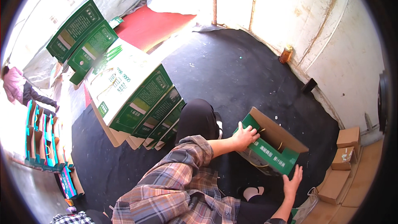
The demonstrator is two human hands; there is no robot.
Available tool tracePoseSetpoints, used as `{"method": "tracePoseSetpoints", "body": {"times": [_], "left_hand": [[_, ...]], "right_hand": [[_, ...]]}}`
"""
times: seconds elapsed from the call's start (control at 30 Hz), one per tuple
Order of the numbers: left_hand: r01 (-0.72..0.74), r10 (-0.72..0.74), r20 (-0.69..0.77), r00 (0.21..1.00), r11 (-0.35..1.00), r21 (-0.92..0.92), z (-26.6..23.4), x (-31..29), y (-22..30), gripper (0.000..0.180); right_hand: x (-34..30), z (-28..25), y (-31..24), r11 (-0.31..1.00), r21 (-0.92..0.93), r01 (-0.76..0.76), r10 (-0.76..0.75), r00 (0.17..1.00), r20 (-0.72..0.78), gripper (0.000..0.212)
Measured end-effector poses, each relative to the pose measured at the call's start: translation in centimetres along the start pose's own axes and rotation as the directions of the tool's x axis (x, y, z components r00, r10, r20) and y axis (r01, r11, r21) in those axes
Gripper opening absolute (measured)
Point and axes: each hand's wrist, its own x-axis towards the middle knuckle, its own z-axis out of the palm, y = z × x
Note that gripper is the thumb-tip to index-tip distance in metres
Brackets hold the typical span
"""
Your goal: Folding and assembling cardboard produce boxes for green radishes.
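A green cardboard carton (pixel 269 153) with an open top, a brown inside and a raised brown flap sits tilted before my knees. Thin yellow cord handles show on its side and inside it. My left hand (pixel 244 136) grips the carton's left end by the upper edge. At the opposite end, my right hand (pixel 292 182) has its fingers spread beside the lower right corner; whether the fingertips touch the cardboard is hard to tell. To the left leans a stack of folded green and white cartons (pixel 143 99), close by my knee.
Brown cardboard boxes (pixel 348 137) line the right side. Teal cartons (pixel 43 141) stand at the left, near a person in pink (pixel 16 85). Black sheeting (pixel 232 66) covers the floor, with a red patch (pixel 153 25) beyond. An amber jar (pixel 286 54) stands by the wall.
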Motion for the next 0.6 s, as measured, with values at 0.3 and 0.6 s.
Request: {"method": "tracePoseSetpoints", "body": {"times": [0.3,0.6], "left_hand": [[0.202,-0.33,0.089,0.94,0.329,-0.922,-2.0,-0.1,-1.3,0.089],[-0.388,-0.558,-0.17,0.812,-0.301,-0.871,-20.0,-6.7,-1.4,0.058]], "right_hand": [[1.6,-3.1,4.2,0.687,0.696,-0.208,0.468,0.86,-0.205,0.047],[2.0,-3.4,4.4,0.677,0.696,-0.239,0.44,0.889,-0.123,0.039]]}}
